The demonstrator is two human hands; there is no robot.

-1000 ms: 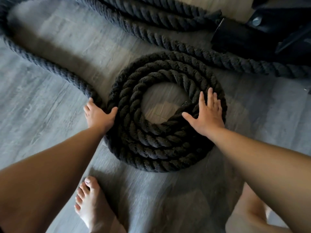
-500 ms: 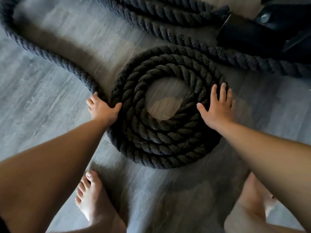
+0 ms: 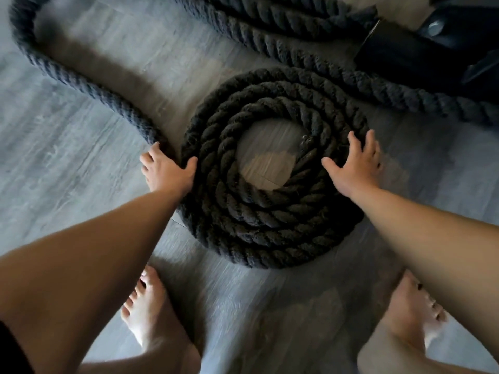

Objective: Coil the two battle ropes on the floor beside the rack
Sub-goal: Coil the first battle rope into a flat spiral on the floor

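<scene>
A: Hands first: where are they?

B: The left hand (image 3: pixel 167 171) grips the outer turn at the left edge of the flat coil of thick dark twisted rope (image 3: pixel 270 220). The right hand (image 3: pixel 353 166) lies on its right side, fingers spread straight.

A: And the coil?

B: On the grey wood-look floor (image 3: pixel 81 184), near the black rack base (image 3: pixel 415 52). Its loose tail (image 3: pixel 67 76) curves away up-left, and another rope stretch (image 3: pixel 378 87) runs past behind.

We count one coil (image 3: pixel 270 220) of rope. Loose stretches of rope, three: left stretch (image 3: pixel 67 74), upper stretch (image 3: pixel 283 18), diagonal stretch (image 3: pixel 378 87). Hands, two: left hand (image 3: pixel 167 172), right hand (image 3: pixel 353 170). Bare feet, two: left foot (image 3: pixel 151 317), right foot (image 3: pixel 410 317). Rack base (image 3: pixel 405 54), one; bolt (image 3: pixel 436 24), one.
</scene>
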